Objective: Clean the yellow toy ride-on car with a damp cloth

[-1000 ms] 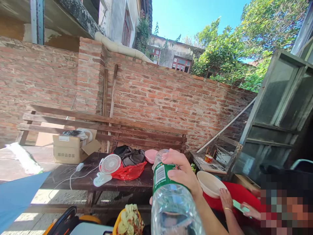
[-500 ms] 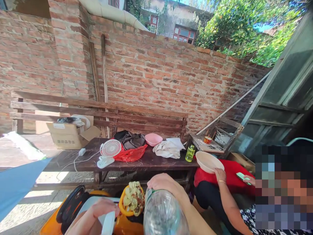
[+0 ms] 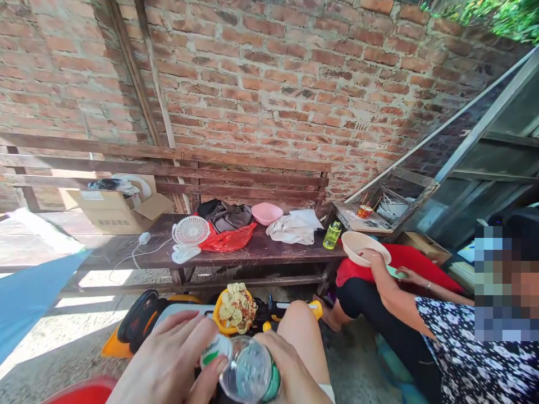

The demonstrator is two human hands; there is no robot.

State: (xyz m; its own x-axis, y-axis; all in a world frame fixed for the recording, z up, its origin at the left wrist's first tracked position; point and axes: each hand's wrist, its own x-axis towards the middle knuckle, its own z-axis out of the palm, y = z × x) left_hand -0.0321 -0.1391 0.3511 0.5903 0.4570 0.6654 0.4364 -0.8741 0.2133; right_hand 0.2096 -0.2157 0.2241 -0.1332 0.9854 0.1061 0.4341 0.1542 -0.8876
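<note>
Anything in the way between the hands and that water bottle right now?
Nothing visible. The left hand and the right hand are both directly on the plastic water bottle, with no object between them and it.

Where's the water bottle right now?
The water bottle is bottom centre in the head view, between the left hand and right hand, below a yellow dish.

Counting live: I've got one left hand (image 3: 162, 359) and one right hand (image 3: 290, 367) on one plastic water bottle (image 3: 246, 370). Ahead, I count one co-worker (image 3: 467, 350), one pink bowl (image 3: 266, 213), one white bowl (image 3: 356, 247), one desk fan (image 3: 191, 230), one cardboard box (image 3: 107, 213), one yellow-green bottle (image 3: 332, 235).
</note>
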